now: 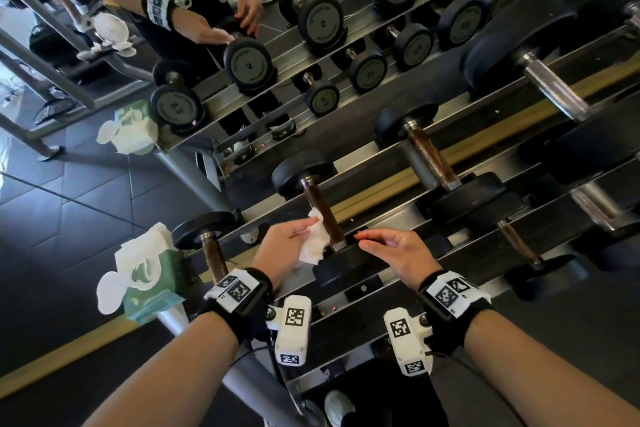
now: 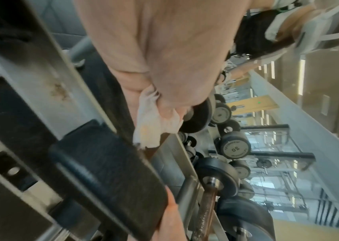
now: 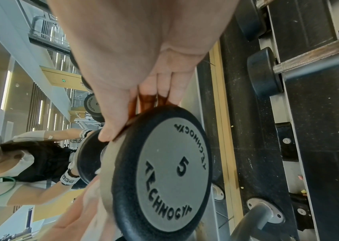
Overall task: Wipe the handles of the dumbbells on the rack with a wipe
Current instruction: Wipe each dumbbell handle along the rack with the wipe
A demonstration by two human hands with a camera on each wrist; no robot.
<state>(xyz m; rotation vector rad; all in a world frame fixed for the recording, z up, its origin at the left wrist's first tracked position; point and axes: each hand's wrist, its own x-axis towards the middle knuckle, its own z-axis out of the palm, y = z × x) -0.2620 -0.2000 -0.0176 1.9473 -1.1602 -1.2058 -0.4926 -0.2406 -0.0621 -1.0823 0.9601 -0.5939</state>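
Left hand (image 1: 286, 240) pressing wipe (image 1: 316, 240) against dumbbell handle (image 1: 323, 215), rack (image 1: 388, 218)

A green tissue pack (image 1: 152, 284) sits at the rack's end by a mirror (image 1: 104, 28).

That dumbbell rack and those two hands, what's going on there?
A person is cleaning dumbbells on a rack in front of a mirror. The left hand holds a crumpled white wipe against the brown handle of one dumbbell. The right hand rests with straight fingers on that dumbbell's near weight, which is marked 5, apparently steadying it. A green pack of wipes sits at the rack's left end. The other dumbbells lie in their slots.
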